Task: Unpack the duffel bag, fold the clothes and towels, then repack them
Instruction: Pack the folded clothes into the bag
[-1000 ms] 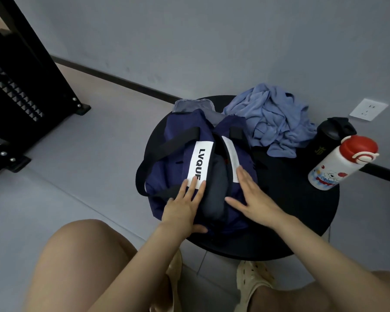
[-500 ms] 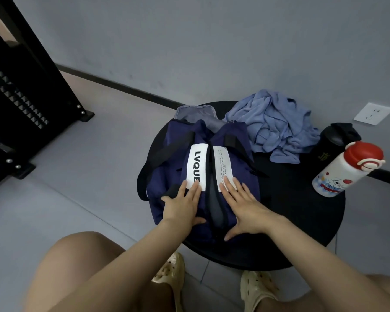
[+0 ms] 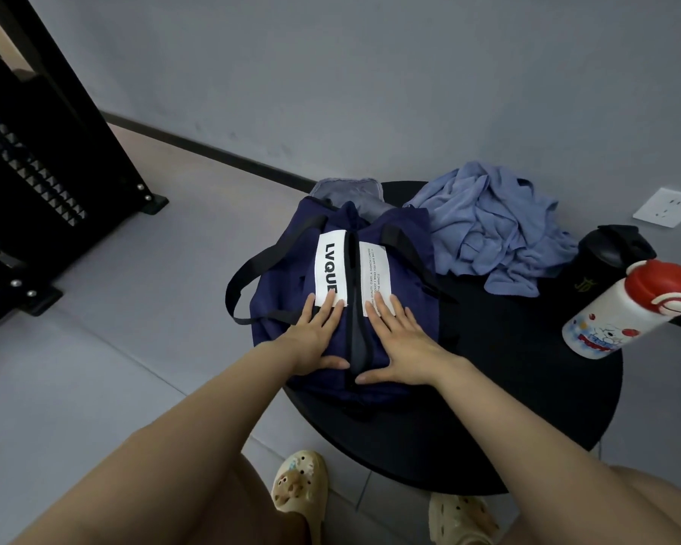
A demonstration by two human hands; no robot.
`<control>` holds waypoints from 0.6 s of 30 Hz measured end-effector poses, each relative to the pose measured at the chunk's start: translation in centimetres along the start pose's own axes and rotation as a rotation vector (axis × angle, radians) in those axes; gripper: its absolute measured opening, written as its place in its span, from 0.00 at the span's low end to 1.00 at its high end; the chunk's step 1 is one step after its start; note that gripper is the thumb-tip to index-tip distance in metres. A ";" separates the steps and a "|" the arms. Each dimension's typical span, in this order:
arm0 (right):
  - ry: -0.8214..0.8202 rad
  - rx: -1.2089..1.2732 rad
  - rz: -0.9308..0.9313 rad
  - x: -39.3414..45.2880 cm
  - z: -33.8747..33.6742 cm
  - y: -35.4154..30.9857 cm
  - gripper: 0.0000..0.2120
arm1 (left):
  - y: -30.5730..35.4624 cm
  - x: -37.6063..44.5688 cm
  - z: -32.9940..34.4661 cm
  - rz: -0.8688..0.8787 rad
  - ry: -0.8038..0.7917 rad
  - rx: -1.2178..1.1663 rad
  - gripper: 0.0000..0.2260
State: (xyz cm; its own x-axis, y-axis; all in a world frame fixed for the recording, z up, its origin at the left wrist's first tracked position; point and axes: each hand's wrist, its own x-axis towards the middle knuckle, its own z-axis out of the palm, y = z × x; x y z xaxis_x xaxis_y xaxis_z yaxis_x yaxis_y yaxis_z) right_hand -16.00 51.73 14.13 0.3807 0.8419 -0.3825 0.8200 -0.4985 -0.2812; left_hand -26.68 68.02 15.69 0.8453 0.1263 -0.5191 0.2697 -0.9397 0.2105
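On round worktop (image 3: 527, 387), navy duffel bag (image 3: 288, 308): left hand (image 3: 315, 336), right hand (image 3: 402, 340) flat, fingers straight, pressing sides together; opening narrower than second ago; blue garment (image 3: 488, 234) beside bag, unfolded

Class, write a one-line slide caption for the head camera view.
Left hand and right hand press flat on a navy duffel bag on a round black table, crumpled blue cloth behind.
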 end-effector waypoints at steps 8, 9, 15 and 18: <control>0.073 -0.087 0.057 3.9 -0.8 -0.2 0.58 | -1.8 2.5 0.1 -0.079 0.153 0.101 0.44; 0.083 -0.094 0.063 4.3 -1.0 -0.1 0.57 | -1.9 2.7 0.0 -0.102 0.179 0.112 0.44; 0.094 -0.080 0.080 6.3 -1.8 0.5 0.57 | -1.4 2.4 -0.2 -0.226 0.312 0.358 0.36; 0.106 -0.071 0.086 7.3 -1.9 0.6 0.57 | -2.1 3.1 0.0 -0.196 0.336 0.403 0.36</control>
State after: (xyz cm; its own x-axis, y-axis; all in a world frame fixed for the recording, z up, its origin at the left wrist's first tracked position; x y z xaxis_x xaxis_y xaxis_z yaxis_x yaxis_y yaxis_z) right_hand -11.93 57.94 12.88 0.4911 0.8154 -0.3065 0.8091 -0.5574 -0.1864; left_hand -24.63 70.42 13.59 0.9154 0.3434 -0.2101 0.2948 -0.9272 -0.2310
